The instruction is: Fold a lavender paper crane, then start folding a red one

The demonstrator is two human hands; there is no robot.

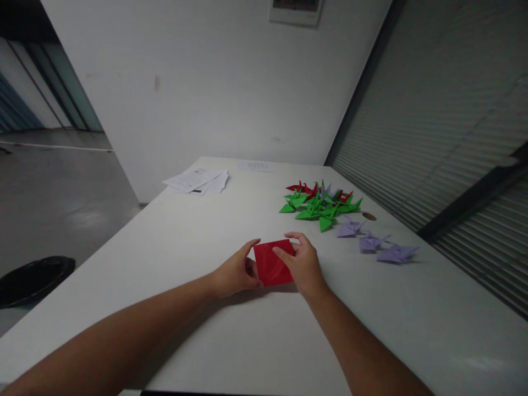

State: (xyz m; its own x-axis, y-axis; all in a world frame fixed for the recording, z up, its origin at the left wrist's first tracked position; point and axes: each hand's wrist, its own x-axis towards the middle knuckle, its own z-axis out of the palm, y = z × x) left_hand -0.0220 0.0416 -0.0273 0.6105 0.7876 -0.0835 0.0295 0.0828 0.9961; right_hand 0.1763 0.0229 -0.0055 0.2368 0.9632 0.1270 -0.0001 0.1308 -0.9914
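Observation:
A red square of folded origami paper (272, 268) is held tilted up just above the white table, between my two hands. My left hand (237, 269) grips its lower left edge, with the index finger curved near the upper left corner. On the other side, my right hand (305, 264) pinches the right edge, its thumb lying across the paper's front. The fingers behind the paper are partly hidden. Beyond my right hand lies a pile of folded green paper cranes (315, 206) mixed with red paper cranes (305, 188). Several purple paper cranes (371, 242) sit to the right.
Loose printed sheets (198, 180) lie at the table's far left, and another sheet (256, 166) rests by the wall. A round brown cable hole (369, 216) is near the right edge. Blinds (433, 121) line the right side. A black-lined bin (35, 280) stands left of the table.

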